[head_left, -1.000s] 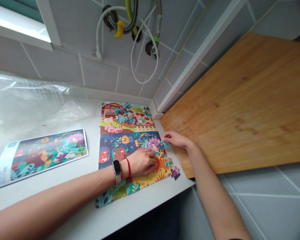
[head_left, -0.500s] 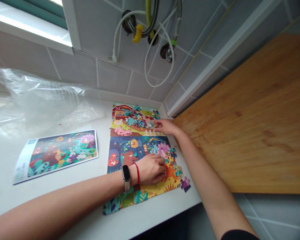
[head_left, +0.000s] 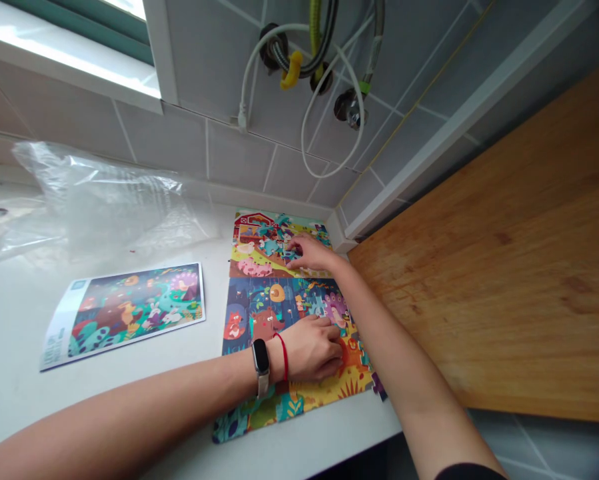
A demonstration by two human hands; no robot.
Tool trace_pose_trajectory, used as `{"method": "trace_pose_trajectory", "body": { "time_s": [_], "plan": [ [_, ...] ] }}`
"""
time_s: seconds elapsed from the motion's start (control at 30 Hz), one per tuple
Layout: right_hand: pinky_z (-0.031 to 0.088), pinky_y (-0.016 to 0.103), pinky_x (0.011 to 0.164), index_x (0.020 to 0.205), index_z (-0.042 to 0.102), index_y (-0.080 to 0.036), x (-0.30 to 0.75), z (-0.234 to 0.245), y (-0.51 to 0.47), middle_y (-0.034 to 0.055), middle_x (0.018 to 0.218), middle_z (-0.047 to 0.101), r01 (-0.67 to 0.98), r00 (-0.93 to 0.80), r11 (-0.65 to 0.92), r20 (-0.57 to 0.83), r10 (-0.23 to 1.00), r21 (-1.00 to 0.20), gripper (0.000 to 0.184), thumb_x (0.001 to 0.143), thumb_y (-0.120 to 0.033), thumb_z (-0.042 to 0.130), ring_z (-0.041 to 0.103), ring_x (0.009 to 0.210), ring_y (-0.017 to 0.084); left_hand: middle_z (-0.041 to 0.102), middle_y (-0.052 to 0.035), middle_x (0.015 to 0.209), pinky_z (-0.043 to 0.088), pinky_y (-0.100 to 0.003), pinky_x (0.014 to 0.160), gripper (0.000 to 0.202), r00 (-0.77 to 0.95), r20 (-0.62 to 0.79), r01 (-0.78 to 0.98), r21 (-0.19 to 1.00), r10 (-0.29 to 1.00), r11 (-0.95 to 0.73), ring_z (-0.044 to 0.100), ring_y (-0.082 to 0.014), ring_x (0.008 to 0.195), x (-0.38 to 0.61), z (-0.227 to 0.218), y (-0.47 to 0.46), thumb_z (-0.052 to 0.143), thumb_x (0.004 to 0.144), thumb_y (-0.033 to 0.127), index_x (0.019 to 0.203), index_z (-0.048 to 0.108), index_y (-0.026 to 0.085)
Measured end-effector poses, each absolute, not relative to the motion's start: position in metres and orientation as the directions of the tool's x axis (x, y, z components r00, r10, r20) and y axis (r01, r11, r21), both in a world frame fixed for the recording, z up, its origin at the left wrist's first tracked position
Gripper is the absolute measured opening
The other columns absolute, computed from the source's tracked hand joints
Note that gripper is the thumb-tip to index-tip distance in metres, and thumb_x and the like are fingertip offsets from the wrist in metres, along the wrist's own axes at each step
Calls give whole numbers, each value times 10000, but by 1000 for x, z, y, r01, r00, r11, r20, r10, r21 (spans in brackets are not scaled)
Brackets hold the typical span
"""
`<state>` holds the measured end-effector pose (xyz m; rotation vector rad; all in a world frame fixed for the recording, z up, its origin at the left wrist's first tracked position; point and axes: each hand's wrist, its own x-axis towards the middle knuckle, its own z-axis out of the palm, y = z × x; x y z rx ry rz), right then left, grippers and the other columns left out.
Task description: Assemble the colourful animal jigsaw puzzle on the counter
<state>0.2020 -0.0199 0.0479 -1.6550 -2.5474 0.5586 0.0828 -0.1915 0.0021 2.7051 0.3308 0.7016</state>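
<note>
A colourful animal jigsaw puzzle [head_left: 264,297] lies on the white counter, its night-forest part largely joined. My left hand [head_left: 313,348], with a watch and a red string at the wrist, rests on the lower right part of this puzzle. Its fingers are curled down, and their undersides are hidden. Farther back, my right hand [head_left: 310,253] is over a heap of loose puzzle pieces [head_left: 273,241] on the farm-scene board [head_left: 246,250]. Thumb and forefinger there are apart, with nothing visible held. A purple puzzle piece [head_left: 378,387] sits by the puzzle's right edge, partly behind my right forearm.
Left of the puzzle lies a printed picture sheet [head_left: 129,313]. Behind it is a crumpled clear plastic bag [head_left: 104,207]. A wooden panel [head_left: 504,267] stands close on the right. Hoses and a white cable [head_left: 306,150] hang along the tiled wall [head_left: 234,150].
My right hand has moved left across the loose pieces, and its forearm now covers more of the puzzle's right edge. My left hand keeps its place on the puzzle. The view has shifted slightly.
</note>
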Motion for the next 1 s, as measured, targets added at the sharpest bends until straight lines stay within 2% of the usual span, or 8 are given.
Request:
{"method": "trace_pose_trajectory", "body": {
  "time_s": [0.07, 0.13, 0.3, 0.43, 0.63, 0.8, 0.87, 1.0],
  "plan": [
    [513, 346, 945, 1069, 767, -181, 211, 52, -18, 94, 1186, 677, 841, -492, 409, -186, 851, -355, 501, 631, -276, 991, 656, 1040, 238, 665, -44, 885, 415, -387, 691, 247, 849, 430, 145, 370, 308, -918, 580, -202, 830, 83, 2, -191, 617, 991, 331, 786, 657, 199],
    [509, 315, 923, 1074, 777, -194, 220, 57, -14, 69, 1144, 700, 833, -517, 426, -220, 827, -353, 477, 652, -286, 980, 659, 1012, 220, 666, -45, 884, 425, -388, 698, 244, 850, 425, 149, 372, 311, -916, 582, -203, 832, 83, 2, -191, 619, 992, 333, 795, 663, 197],
    [506, 302, 910, 1231, 757, -185, 239, 71, 4, 101, 1194, 750, 928, -337, 289, -200, 920, -235, 394, 855, -282, 821, 698, 1001, 234, 669, -56, 898, 434, -372, 706, 245, 853, 415, 154, 381, 317, -912, 588, -207, 844, 83, 2, -191, 622, 994, 346, 810, 670, 193],
    [514, 300, 930, 1297, 735, -193, 249, 77, 24, 111, 1254, 759, 954, -268, 229, -211, 940, -193, 428, 871, -203, 773, 725, 1019, 240, 659, -48, 880, 430, -367, 699, 249, 850, 420, 152, 381, 317, -912, 586, -206, 841, 83, 1, -192, 623, 995, 356, 806, 661, 199],
    [516, 336, 978, 1224, 767, -199, 267, 88, 59, 135, 1258, 764, 984, -157, 135, -210, 965, -116, 372, 855, -153, 757, 701, 1167, 294, 650, -38, 873, 434, -383, 682, 248, 841, 436, 147, 385, 319, -911, 571, -202, 824, 83, 1, -192, 634, 980, 353, 782, 641, 204],
    [534, 378, 968, 1122, 787, -173, 273, 92, 82, 138, 1117, 788, 996, -82, 71, -252, 964, -52, 281, 846, -120, 777, 714, 1123, 323, 658, -48, 877, 433, -376, 678, 249, 845, 426, 147, 395, 322, -907, 578, -205, 816, 83, 2, -192, 622, 982, 336, 775, 643, 199],
    [549, 401, 967, 1127, 768, -152, 271, 90, 88, 138, 1121, 770, 998, -58, 51, -279, 958, -33, 236, 892, -175, 770, 711, 1109, 317, 661, -53, 878, 441, -377, 687, 250, 847, 421, 147, 400, 324, -904, 584, -206, 820, 83, 2, -192, 624, 985, 340, 782, 648, 196],
    [594, 426, 948, 1248, 682, -196, 262, 81, 91, 101, 1299, 679, 999, -52, 45, -343, 938, -29, 290, 1013, -365, 669, 686, 1106, 241, 666, -57, 889, 449, -379, 701, 233, 851, 419, 143, 395, 317, -907, 593, -212, 844, 83, 1, -192, 638, 982, 345, 803, 654, 197]
  ]
}}
